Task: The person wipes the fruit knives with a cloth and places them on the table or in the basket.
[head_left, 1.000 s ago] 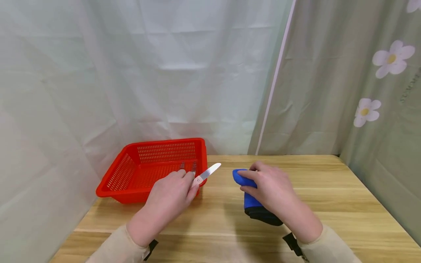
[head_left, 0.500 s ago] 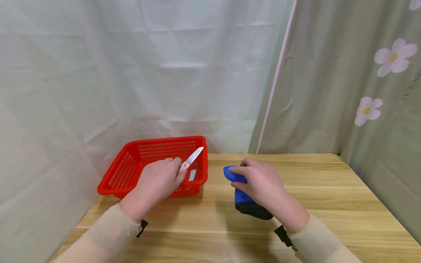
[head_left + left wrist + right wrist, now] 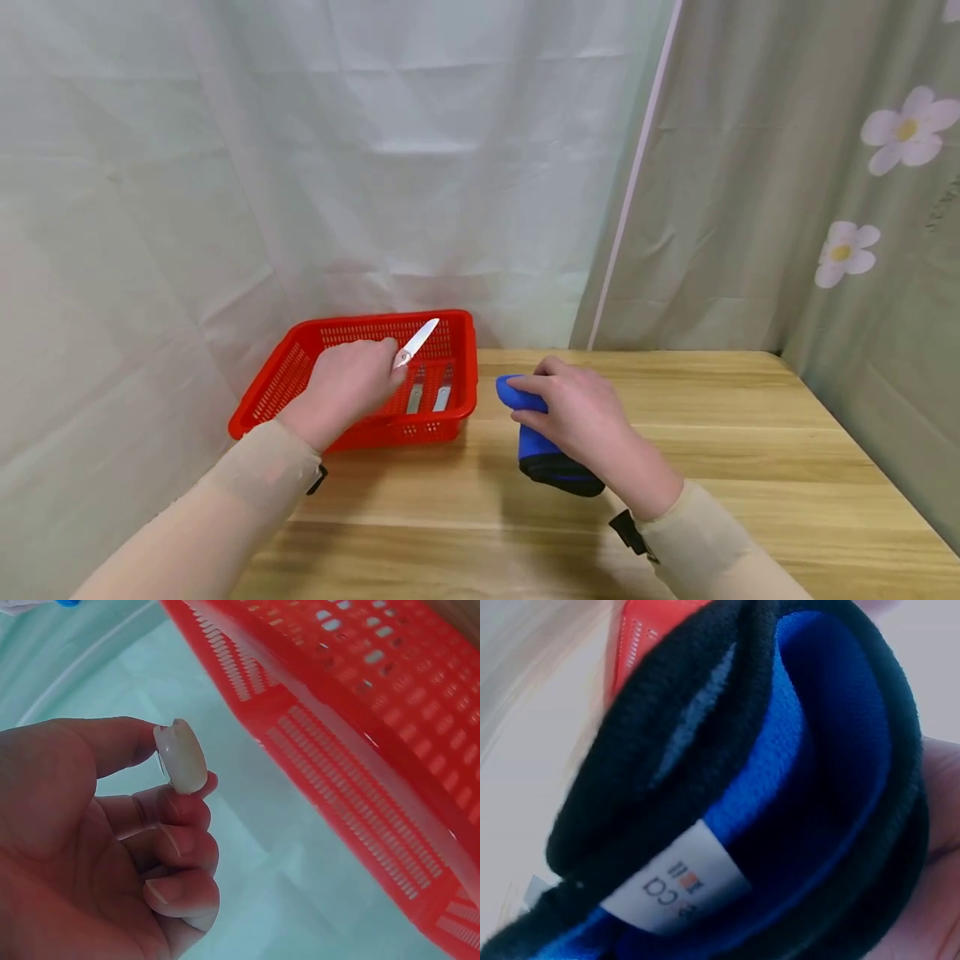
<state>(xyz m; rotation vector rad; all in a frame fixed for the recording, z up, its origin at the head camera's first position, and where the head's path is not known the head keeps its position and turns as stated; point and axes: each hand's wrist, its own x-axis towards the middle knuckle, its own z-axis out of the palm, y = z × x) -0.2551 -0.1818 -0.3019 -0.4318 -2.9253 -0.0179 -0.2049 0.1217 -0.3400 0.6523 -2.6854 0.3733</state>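
Note:
My left hand (image 3: 348, 377) is above the red basket and pinches a small knife (image 3: 420, 337) by its pale handle. Its shiny blade points up and to the right. In the left wrist view, the handle's whitish end (image 3: 182, 757) sits between thumb and index finger, with the other fingers curled. Over the table, my right hand (image 3: 581, 412) grips a rolled blue cloth (image 3: 534, 442) with black edging. The right wrist view shows its folded layers and a white label (image 3: 676, 877). Two more knives lie inside the basket, a grey-handled one (image 3: 415, 397) and a white-handled one (image 3: 442, 397).
The red plastic basket (image 3: 450, 427) stands at the table's back left, its walls full of slots. A wooden table (image 3: 712, 400) extends to the right. Pale curtains (image 3: 450, 167) hang behind and along the sides.
My left hand has carried the knife leftward and away from me, from the basket's front right edge to over its inside. The right hand has shifted slightly left with the cloth.

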